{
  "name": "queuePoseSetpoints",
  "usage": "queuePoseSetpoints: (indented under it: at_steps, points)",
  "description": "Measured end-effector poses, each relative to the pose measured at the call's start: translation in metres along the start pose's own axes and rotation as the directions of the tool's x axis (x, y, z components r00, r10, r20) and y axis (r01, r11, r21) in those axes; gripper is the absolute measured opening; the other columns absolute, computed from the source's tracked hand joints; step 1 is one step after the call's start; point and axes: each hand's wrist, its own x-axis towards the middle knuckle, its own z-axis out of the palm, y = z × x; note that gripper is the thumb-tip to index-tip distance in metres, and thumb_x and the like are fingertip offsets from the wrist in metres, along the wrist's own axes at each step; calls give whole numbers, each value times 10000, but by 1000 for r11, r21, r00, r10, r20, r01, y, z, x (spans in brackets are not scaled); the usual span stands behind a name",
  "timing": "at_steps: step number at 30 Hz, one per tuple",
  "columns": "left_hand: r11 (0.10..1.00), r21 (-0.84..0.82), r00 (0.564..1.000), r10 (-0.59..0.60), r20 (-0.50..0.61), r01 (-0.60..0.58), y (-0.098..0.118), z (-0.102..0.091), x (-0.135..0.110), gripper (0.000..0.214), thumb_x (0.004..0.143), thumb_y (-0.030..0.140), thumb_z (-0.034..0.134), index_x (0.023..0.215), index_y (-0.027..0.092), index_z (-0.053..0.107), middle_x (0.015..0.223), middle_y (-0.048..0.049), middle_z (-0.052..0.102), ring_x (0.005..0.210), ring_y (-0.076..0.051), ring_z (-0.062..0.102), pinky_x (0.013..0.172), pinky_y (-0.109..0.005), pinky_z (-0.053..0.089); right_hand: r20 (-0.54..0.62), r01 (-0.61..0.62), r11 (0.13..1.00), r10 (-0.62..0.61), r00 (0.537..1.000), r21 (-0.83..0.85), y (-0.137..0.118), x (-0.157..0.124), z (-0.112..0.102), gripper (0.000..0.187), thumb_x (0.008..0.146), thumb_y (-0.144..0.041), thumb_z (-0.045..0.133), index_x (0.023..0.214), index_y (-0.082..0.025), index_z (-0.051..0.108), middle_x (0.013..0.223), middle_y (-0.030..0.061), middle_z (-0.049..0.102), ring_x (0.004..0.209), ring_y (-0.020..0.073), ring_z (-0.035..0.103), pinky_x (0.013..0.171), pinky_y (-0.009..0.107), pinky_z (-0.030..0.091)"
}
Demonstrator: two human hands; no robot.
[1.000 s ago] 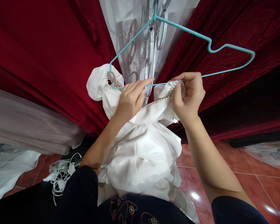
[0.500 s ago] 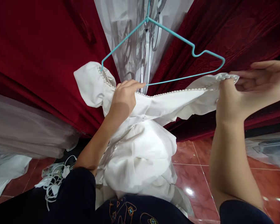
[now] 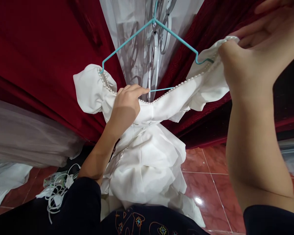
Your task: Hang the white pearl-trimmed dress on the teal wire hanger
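Note:
A white dress (image 3: 147, 163) with pearl beads along its neckline hangs from a light-blue hanger (image 3: 127, 44). The left puff sleeve (image 3: 87, 89) sits over the hanger's left end. My left hand (image 3: 127, 102) is closed on the bodice at the neckline, its fingertips by the hanger's lower bar. At the upper right, my right hand (image 3: 257, 49) grips the beaded edge of the other sleeve (image 3: 210, 85) between thumb and fingers, holding it up and outward. The hanger's right end is inside that sleeve's opening, its tip hidden by cloth.
Dark red drapes (image 3: 51, 49) hang on both sides of a white metal scrollwork stand (image 3: 155, 58). White cables (image 3: 56, 195) lie in a tangle at the lower left. Pale sheer fabric (image 3: 26, 130) hangs at left, above a red tiled floor (image 3: 210, 182).
My right hand has risen, pulling the sleeve up over the hanger's right end, which was bare before. My left hand and the dress have shifted slightly left.

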Motion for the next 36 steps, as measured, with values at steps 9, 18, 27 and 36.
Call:
queuePoseSetpoints:
  at_steps: [9,18,27,36]
  points:
    - [1000,22,1000,5,8,-5,-6,3,-3,577,882,-60,394,1173,217,808,1088,-41,783,983,-242,678,919,-402,490,-2,-384,918,386,923,96,-40,16,20,176,818,-50,560,865,-154,694,844,9,696,684,65,588,616,262,409]
    - [1000,1,999,-1,-51,1,-4,9,-5,480,977,-7,411,1148,226,794,1063,-32,782,981,-228,686,956,-390,506,473,310,944,-221,853,-117,-34,-88,51,204,968,-294,605,1137,-237,704,996,47,766,883,226,672,908,442,536]
    - [993,9,974,121,-189,-122,-3,-3,-21,293,1145,276,490,1313,300,729,1414,-31,722,1324,-238,677,1205,-473,519,228,206,955,-157,961,-212,-20,-122,74,270,1041,-362,543,1205,-340,757,960,31,691,893,225,617,1054,501,422]
    - [996,65,776,84,-625,-55,-71,-24,-3,581,941,191,855,1459,279,608,1469,1,658,1420,-249,574,1307,-485,423,240,159,960,-103,965,-229,-22,-120,78,312,1000,-255,511,1160,-306,774,943,50,680,894,239,598,1039,526,429]
